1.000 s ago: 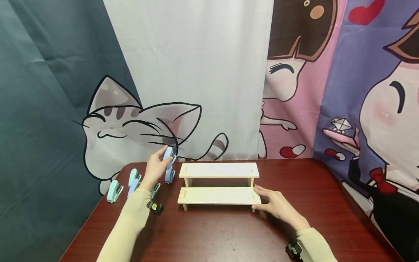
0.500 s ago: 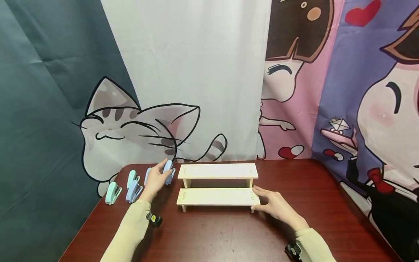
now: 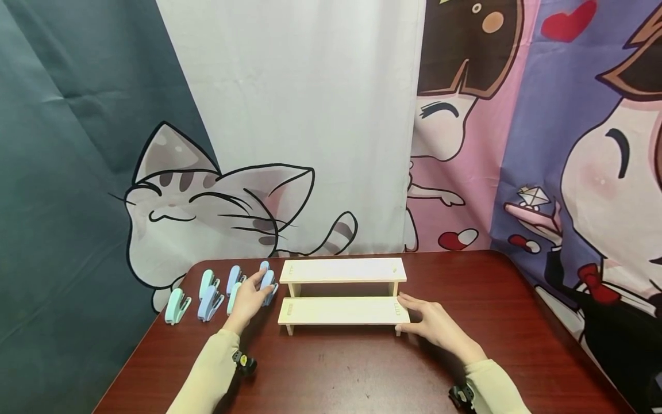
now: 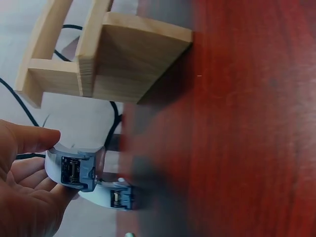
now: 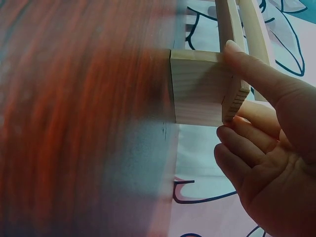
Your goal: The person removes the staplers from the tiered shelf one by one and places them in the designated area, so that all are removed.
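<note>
My left hand (image 3: pixel 248 302) holds a blue stapler (image 3: pixel 267 282) between thumb and fingers, upright, left of a two-tier wooden shelf. In the left wrist view the stapler's (image 4: pixel 76 170) open metal end and spring face the table; whether it touches the tabletop I cannot tell. Another blue stapler (image 3: pixel 264 265) stands just behind it. My right hand (image 3: pixel 437 326) grips the right end of the shelf's lower board (image 3: pixel 343 310), thumb on the near edge and fingers at the back corner, as the right wrist view confirms. The upper board (image 3: pixel 343 269) sits behind and higher.
Several more staplers stand on the left of the red-brown table (image 3: pixel 331 374): green ones (image 3: pixel 177 307) and blue ones (image 3: pixel 210 303). One green stapler (image 3: pixel 233 299) is partly hidden by my left hand. A printed cloth (image 3: pixel 331 115) hangs behind the table's far edge.
My left hand has come down with the blue stapler, from above the far stapler to a lower spot in front of it. My right hand has stayed at the shelf's right end.
</note>
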Demonstrator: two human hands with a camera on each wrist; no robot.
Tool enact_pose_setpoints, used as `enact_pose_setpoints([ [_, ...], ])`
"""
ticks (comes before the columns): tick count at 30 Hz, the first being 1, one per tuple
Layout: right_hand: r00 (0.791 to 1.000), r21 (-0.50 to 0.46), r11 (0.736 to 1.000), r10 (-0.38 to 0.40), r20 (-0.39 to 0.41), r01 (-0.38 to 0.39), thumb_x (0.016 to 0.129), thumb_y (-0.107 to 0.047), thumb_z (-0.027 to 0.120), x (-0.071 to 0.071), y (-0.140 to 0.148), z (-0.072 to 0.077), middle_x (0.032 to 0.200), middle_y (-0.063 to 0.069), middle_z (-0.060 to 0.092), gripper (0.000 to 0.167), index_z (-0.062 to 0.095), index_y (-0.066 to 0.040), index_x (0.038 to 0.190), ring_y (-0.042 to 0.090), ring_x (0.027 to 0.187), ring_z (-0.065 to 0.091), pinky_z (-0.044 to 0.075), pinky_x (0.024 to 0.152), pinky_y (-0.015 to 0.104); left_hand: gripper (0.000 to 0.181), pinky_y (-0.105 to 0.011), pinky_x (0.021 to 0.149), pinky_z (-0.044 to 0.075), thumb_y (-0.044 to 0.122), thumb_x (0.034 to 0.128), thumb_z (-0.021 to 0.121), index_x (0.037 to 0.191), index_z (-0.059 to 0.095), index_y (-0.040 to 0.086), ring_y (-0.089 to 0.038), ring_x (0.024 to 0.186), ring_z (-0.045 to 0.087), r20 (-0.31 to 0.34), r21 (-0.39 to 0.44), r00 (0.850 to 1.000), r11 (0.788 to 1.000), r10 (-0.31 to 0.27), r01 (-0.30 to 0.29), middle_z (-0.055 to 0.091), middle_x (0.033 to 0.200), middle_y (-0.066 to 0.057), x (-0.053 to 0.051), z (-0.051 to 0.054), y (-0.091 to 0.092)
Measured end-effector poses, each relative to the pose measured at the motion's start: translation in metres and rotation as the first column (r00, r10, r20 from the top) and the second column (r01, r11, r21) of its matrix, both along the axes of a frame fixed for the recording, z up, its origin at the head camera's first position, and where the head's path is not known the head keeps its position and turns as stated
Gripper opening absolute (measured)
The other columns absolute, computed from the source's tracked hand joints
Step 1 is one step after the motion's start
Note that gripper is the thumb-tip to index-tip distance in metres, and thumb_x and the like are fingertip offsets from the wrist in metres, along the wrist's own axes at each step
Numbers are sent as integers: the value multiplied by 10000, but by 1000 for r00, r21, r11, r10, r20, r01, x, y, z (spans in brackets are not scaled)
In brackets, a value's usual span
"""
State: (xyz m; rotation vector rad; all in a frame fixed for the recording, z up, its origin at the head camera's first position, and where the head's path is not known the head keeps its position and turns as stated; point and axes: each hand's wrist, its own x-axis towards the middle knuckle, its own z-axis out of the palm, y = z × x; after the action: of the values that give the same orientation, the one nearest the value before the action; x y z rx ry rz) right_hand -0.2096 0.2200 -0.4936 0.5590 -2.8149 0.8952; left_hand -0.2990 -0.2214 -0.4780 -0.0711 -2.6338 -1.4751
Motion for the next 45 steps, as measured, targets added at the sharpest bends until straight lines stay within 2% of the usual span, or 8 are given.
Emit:
enact_pose_setpoints([
  [4, 1000, -3, 1000, 0, 1, 0, 805, -370, 848, 0, -2, 0, 1426, 111, 582, 702, 619, -34, 1377, 313, 1297, 551, 450, 1039, 515, 583, -539, 1052, 432, 12, 945, 642, 1486, 436, -56, -436, 1348, 456, -8, 19, 1000, 1000, -15, 15, 425, 1503, -283, 1, -9, -1],
  [12, 1000, 0, 1000, 6, 1, -6, 801, -387, 847, -1, -3, -1, 1422, 109, 586, 712, 619, -36, 1378, 305, 1296, 552, 452, 1038, 510, 578, -535, 1046, 432, -14, 925, 657, 1467, 463, -60, -443, 1326, 470, -16, -19, 1000, 1000, -1, 1, 449, 1469, -301, 6, -21, -3],
  [20, 1000, -5, 1000, 2, -3, -2, 798, -392, 848, -1, -4, -1, 1424, 104, 585, 715, 622, -38, 1376, 305, 1301, 548, 450, 1040, 512, 569, -535, 1073, 399, -32, 928, 645, 1461, 451, -80, -474, 1351, 425, 4, 9, 1000, 1000, 7, -7, 419, 1465, -355, 7, -24, -4],
  [33, 1000, -9, 1000, 4, -11, -4, 798, -389, 847, 3, -6, 0, 1420, 106, 587, 710, 625, -33, 1371, 307, 1292, 556, 460, 1027, 514, 587, -538, 1065, 411, -36, 917, 662, 1469, 464, -39, -473, 1346, 438, -7, 15, 1000, 1000, 24, -24, 419, 1480, -340, 6, -28, -4],
  [40, 998, 47, 998, 48, -34, -47, 836, -356, 823, 5, -7, 5, 1430, 205, 552, 698, 599, 35, 1368, 368, 1274, 562, 462, 1011, 538, 600, -534, 1077, 404, 7, 931, 666, 1483, 438, -46, -476, 1349, 436, -22, -28, 1000, 1000, 4, -5, 434, 1466, -342, 4, -24, -4],
  [43, 998, 53, 997, 63, -16, -62, 852, -323, 814, 7, 0, 12, 1434, 228, 538, 680, 585, 38, 1381, 379, 1292, 544, 443, 1032, 546, 608, -525, 1073, 415, 65, 943, 682, 1487, 433, -43, -461, 1332, 468, -68, -73, 998, 997, 0, -5, 462, 1455, -323, 3, -14, -5],
  [45, 998, 45, 998, 51, -22, -50, 865, -319, 804, 9, 9, 21, 1415, 227, 557, 661, 588, 36, 1379, 385, 1291, 545, 434, 1038, 557, 603, -550, 1074, 409, 123, 962, 676, 1491, 434, -33, -461, 1325, 476, -121, -136, 993, 991, 0, -16, 471, 1457, -308, 4, -2, -7],
])
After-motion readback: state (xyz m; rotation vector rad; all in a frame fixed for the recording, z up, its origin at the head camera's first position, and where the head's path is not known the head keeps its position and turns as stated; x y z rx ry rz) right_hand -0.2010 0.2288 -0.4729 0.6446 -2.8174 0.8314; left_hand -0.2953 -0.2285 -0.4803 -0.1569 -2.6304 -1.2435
